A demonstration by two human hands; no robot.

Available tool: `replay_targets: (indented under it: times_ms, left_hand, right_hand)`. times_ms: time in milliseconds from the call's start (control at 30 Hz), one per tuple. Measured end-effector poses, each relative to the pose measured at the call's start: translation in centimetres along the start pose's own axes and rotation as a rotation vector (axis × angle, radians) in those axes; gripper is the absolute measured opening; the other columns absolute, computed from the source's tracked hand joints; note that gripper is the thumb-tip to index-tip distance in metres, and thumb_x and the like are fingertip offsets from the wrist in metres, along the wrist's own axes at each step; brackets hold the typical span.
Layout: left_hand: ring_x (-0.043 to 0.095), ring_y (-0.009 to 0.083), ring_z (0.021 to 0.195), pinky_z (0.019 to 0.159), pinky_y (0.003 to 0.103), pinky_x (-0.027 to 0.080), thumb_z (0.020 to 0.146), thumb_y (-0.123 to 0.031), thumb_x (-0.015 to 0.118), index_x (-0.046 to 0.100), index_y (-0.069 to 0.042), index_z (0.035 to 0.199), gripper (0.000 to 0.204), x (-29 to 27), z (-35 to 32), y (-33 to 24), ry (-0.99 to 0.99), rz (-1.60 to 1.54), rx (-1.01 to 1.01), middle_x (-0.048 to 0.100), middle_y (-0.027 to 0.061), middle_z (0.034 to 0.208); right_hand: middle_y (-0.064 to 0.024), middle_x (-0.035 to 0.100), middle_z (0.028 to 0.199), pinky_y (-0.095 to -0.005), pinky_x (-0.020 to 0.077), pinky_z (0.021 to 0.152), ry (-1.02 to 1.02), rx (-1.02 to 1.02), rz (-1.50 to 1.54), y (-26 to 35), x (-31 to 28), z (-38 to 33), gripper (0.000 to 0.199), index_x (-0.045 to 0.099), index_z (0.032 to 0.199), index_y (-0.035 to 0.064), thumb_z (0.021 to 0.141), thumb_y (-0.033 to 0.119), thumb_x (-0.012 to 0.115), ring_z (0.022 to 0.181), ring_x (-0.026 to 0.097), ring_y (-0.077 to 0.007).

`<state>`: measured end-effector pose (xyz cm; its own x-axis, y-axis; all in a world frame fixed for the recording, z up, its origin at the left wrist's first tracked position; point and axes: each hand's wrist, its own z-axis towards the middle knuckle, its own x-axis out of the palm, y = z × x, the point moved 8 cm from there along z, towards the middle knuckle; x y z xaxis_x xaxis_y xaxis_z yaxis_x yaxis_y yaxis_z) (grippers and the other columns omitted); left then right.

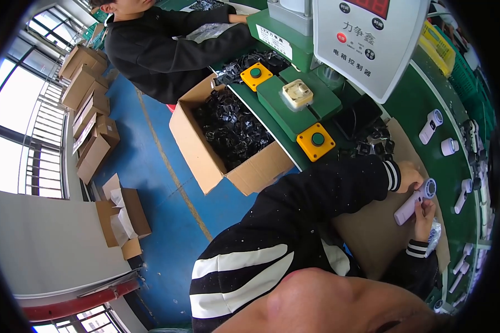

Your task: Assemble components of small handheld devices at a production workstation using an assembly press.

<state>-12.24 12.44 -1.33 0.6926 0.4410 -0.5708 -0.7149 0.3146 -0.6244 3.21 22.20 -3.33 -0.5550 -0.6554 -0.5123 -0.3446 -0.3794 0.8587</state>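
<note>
Pale pink handheld device (412, 204), a slim wand with a round ring-shaped head, lies slanted between both hands over a brown cardboard sheet (372, 233) on the green bench (422, 105). The left hand (410, 176) grips it near the ringed head, fingers curled around the top end. The right hand (425, 216) pinches the handle from below, fingers pressed against the pink body; a crinkled clear bag (434, 233) sits just beside that wrist. Both sleeves are black with white-striped cuffs.

More pink and white devices (431, 126) of the same kind lie spread along the bench's far edge, well apart from the hands. Black plastic parts (375, 141) are piled near the cardboard sheet's upper corner. Beyond them stands a green press machine (294, 100) with two yellow boxes bearing green push buttons (316, 140) and a cream fixture (297, 93) between them, under a white control panel (366, 39). An open cardboard box (228, 139) full of black parts stands on the blue floor (161, 211) beside the bench. Another person in black (166, 44) works at the top, and more cartons (89, 105) are stacked by the windows.
</note>
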Motion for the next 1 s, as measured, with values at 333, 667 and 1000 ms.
replay_targets:
  times_ms: [333,667,1000]
  left_hand:
    - [0.056,0.0227,0.085,0.081,0.042,0.033,0.065,-0.009,0.063,0.063,-0.021,0.083,0.022,-2.2,-1.0,-0.8,-0.028,0.384,-0.115,0.064,-0.0007,0.083]
    - [0.057,0.0267,0.054,0.052,0.033,0.045,0.07,-0.008,0.058,0.065,-0.015,0.082,0.016,-5.1,-0.7,-0.2,-0.195,0.084,-0.098,0.063,0.0043,0.064]
    - [0.059,0.0153,0.073,0.07,0.025,0.048,0.077,-0.001,0.063,0.066,-0.005,0.092,0.015,-3.9,0.6,-1.5,-0.21,-0.392,-0.26,0.067,0.0037,0.086]
  right_hand:
    - [-0.0122,0.056,0.099,-0.0185,0.0368,0.046,0.112,0.128,0.133,0.3,0.7,0.7,0.056,0.031,0.131,0.0033,0.089,0.023,0.063,0.063,0.051,-0.0107]
    - [-0.0085,0.036,0.134,-0.024,0.0466,0.075,0.137,0.056,0.169,0.5,2.3,0.7,0.041,0.049,0.12,-0.0084,0.087,0.012,0.063,0.089,0.053,-0.0164]
    - [-0.0089,0.054,0.107,-0.0249,0.0438,0.08,-0.192,-0.193,0.344,3.2,-1.4,-1.0,0.044,0.043,0.127,0.0051,0.086,0.0,0.058,0.088,0.052,-0.0135]
